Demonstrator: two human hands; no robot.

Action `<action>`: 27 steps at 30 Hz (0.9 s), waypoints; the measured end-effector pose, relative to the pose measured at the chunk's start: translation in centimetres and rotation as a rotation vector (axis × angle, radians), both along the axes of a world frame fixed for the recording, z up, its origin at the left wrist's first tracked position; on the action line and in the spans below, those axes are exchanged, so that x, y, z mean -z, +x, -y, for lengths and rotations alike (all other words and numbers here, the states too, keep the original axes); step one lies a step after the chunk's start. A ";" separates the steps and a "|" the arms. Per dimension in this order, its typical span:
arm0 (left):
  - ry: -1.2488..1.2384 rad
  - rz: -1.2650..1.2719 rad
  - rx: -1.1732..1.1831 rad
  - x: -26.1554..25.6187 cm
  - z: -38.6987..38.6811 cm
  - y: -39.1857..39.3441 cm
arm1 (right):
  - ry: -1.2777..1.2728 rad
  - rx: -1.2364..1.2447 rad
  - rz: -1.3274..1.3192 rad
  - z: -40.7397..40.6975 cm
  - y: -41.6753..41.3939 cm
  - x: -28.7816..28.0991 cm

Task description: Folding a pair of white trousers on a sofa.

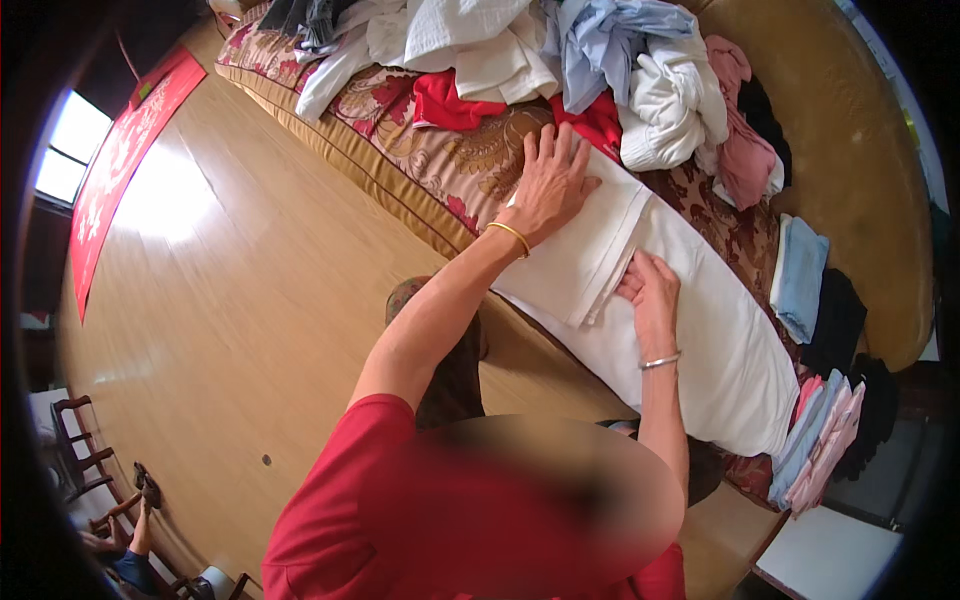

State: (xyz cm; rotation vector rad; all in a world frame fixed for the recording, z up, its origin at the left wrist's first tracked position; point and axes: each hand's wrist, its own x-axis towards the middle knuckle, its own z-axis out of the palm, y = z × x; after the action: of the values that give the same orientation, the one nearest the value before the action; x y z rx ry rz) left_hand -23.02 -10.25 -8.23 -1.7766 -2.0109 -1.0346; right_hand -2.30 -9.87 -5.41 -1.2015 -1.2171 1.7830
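Observation:
A white garment (pixel 720 322) lies spread across the patterned sofa cushion, with one part folded over into a layered flap (pixel 589 247). My left hand (pixel 555 180) rests palm down on the upper end of the flap, fingers spread, with a gold bangle at the wrist. At the flap's lower right edge is my right hand (pixel 651 289), its fingers curled at the layered hem and a silver bangle on the wrist. Whether those fingertips pinch the cloth is not plain. Red cloth (pixel 592 124) lies just beyond my left hand.
Loose clothes, including a light blue shirt (pixel 600 45) and a white knit garment (pixel 667 112), are heaped at the far side. Folded clothes (pixel 817 442) stand at the right by a light blue folded one (pixel 802 277). Another person's leg (pixel 141 529) shows at lower left.

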 end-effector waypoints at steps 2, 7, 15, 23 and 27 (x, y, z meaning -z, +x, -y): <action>0.015 0.023 0.072 -1.5 0.4 1.1 | -0.034 0.022 -0.001 2.1 0.5 0.1; -0.187 0.289 0.308 -1.8 2.4 5.4 | -0.021 0.050 0.062 4.1 0.2 1.2; -0.298 0.082 0.306 -1.8 2.8 6.6 | -0.046 0.011 0.087 4.4 0.2 1.3; -0.320 -0.017 0.337 -1.6 2.4 7.8 | -0.026 -0.041 0.121 5.4 0.7 2.3; -0.250 0.194 0.354 -1.3 1.4 7.0 | -0.102 -0.045 0.085 5.6 0.7 2.4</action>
State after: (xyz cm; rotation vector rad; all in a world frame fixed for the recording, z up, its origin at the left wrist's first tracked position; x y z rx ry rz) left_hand -16.00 -11.67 -6.95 -2.3083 -2.0591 -1.1322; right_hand -1.59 -15.47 -7.81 -1.3298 -1.2230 1.8628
